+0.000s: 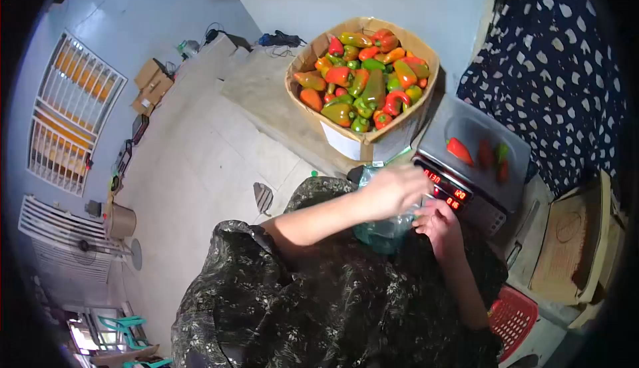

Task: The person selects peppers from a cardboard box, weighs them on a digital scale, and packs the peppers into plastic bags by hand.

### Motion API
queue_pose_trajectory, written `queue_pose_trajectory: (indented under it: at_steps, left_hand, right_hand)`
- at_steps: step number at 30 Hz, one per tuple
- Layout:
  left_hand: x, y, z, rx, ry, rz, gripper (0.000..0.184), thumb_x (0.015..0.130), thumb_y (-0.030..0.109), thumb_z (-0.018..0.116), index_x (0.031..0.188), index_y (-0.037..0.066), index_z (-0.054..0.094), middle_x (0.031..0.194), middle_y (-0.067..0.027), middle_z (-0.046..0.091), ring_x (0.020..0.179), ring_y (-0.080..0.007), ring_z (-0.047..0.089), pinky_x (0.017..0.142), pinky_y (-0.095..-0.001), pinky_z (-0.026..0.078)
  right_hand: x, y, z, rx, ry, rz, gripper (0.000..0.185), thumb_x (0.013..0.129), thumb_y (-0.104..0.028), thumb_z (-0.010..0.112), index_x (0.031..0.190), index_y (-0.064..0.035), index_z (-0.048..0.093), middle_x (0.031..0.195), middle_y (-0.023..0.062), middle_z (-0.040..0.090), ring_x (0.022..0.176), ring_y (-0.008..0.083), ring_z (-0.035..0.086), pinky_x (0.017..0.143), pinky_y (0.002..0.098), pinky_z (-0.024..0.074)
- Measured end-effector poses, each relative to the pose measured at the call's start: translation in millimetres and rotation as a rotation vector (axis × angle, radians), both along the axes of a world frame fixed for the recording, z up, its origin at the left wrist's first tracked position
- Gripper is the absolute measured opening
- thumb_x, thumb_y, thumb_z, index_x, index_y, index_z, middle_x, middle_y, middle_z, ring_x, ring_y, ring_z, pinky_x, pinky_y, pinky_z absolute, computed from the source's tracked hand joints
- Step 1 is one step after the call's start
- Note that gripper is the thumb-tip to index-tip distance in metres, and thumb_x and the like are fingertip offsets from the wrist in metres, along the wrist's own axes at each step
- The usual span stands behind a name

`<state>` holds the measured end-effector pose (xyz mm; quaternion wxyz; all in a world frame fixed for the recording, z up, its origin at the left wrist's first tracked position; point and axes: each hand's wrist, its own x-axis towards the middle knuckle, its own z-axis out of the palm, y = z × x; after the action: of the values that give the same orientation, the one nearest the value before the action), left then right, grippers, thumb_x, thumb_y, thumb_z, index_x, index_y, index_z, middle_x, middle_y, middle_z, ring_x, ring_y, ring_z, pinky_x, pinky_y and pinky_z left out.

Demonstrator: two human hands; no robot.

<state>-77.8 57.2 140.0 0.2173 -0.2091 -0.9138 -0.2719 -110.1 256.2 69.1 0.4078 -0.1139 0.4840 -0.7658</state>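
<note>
A greenish clear plastic bag (383, 235) lies in my lap, below both hands. My left hand (398, 191) is over the top of the bag, its fingers blurred and curled. Close to its right, my right hand (436, 221) pinches the bag's edge in front of the scale's display. The digital scale (432, 132) shows lit red digits. On its metal tray rest a red pepper (459, 151) and, further right, more peppers (502, 154), red and green, partly blurred.
A cardboard box (366, 143) full of red, orange and green peppers stands behind the scale. A red plastic basket (518, 321) is at the lower right, beneath an open cardboard box (566, 255). Dark spotted cloth (546, 82) hangs at the right.
</note>
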Motion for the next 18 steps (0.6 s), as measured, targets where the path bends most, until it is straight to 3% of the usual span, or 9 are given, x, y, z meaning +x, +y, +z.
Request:
queue_pose_trajectory:
  at_steps: [1,3,6,7,8,9,12,14,18]
  left_hand:
    - [-8.2,-14.7,9.6,0.038,0.045,0.087,0.010,0.082,0.016,0.062,0.087,0.008,0.060,0.081,-0.0105,0.057,0.081,-0.0271,0.057,0.060,-0.0367,0.047]
    - [-42.9,-63.2,33.2,0.087,0.262,0.423,0.008,0.079,0.012,0.062,0.087,0.009,0.060,0.082,-0.0082,0.060,0.083,-0.0258,0.059,0.074,-0.0369,0.045]
    - [-66.9,-98.5,54.6,-0.047,0.232,0.638,0.029,0.078,0.014,0.066,0.104,0.008,0.055,0.096,-0.0118,0.058,0.096,-0.0296,0.055,0.085,-0.0406,0.036]
    - [-69.8,-99.5,58.8,-0.036,0.277,0.669,0.036,0.077,0.015,0.067,0.109,0.008,0.052,0.103,-0.0116,0.057,0.102,-0.0299,0.053,0.089,-0.0410,0.033]
    - [-73.8,-100.1,60.2,-0.034,0.209,0.630,0.043,0.076,0.015,0.067,0.115,0.010,0.050,0.112,-0.0104,0.053,0.109,-0.0298,0.049,0.090,-0.0419,0.034]
    - [-82.5,-99.8,56.3,0.013,0.179,0.527,0.041,0.076,0.015,0.066,0.114,0.011,0.051,0.111,-0.0103,0.052,0.110,-0.0293,0.048,0.093,-0.0445,0.033]
    - [-107.4,-86.2,40.8,-0.166,0.054,0.319,0.045,0.074,0.017,0.066,0.117,0.015,0.052,0.118,-0.0120,0.048,0.114,-0.0310,0.044,0.094,-0.0466,0.033]
    - [-129.4,-91.7,9.6,-0.303,0.041,0.331,0.045,0.073,0.018,0.067,0.116,0.017,0.054,0.123,-0.0124,0.044,0.117,-0.0319,0.041,0.095,-0.0487,0.033]
    - [-164.6,-111.6,-0.9,-0.506,0.045,0.513,0.045,0.070,0.027,0.066,0.113,0.019,0.058,0.125,-0.0115,0.045,0.118,-0.0309,0.041,0.096,-0.0547,0.032]
  right_hand:
    - [-2.9,1.7,-7.1,0.033,0.071,0.007,0.041,0.085,-0.027,0.056,0.118,-0.0040,0.049,0.100,0.0094,0.062,0.084,0.0173,0.062,0.071,0.0281,0.0484]
    - [-8.3,-3.7,-33.3,0.197,0.147,0.120,0.034,0.086,-0.023,0.057,0.113,-0.0017,0.054,0.100,0.0097,0.064,0.082,0.0168,0.063,0.073,0.0269,0.0484]
    - [-7.2,-10.2,-32.3,0.331,0.393,0.282,0.026,0.088,-0.018,0.057,0.106,0.0001,0.058,0.099,0.0091,0.064,0.090,0.0159,0.063,0.079,0.0280,0.0485]
    - [-3.3,-8.0,-24.0,0.401,0.484,0.400,0.032,0.088,-0.024,0.060,0.109,-0.0006,0.058,0.102,0.0122,0.064,0.096,0.0210,0.062,0.085,0.0317,0.0474]
    - [-2.2,-9.8,-18.2,0.398,0.661,0.438,0.036,0.087,-0.027,0.061,0.111,-0.0011,0.057,0.104,0.0139,0.062,0.099,0.0243,0.061,0.086,0.0336,0.0471]
    - [-0.4,-11.8,-15.7,0.395,0.835,0.476,0.040,0.087,-0.031,0.061,0.113,-0.0017,0.055,0.107,0.0156,0.061,0.101,0.0276,0.059,0.087,0.0355,0.0468]
    - [7.0,-14.6,-31.5,0.557,0.906,0.741,0.046,0.086,-0.037,0.061,0.117,-0.0034,0.054,0.111,0.0176,0.057,0.103,0.0334,0.057,0.089,0.0393,0.0461]
    - [9.2,-14.2,-34.7,0.576,0.898,0.806,0.047,0.086,-0.038,0.060,0.118,-0.0038,0.054,0.112,0.0176,0.056,0.103,0.0336,0.056,0.088,0.0404,0.0461]
    - [2.9,-10.0,-34.4,0.575,0.861,0.794,0.048,0.086,-0.039,0.059,0.120,-0.0049,0.053,0.113,0.0168,0.056,0.105,0.0333,0.056,0.089,0.0399,0.0459]
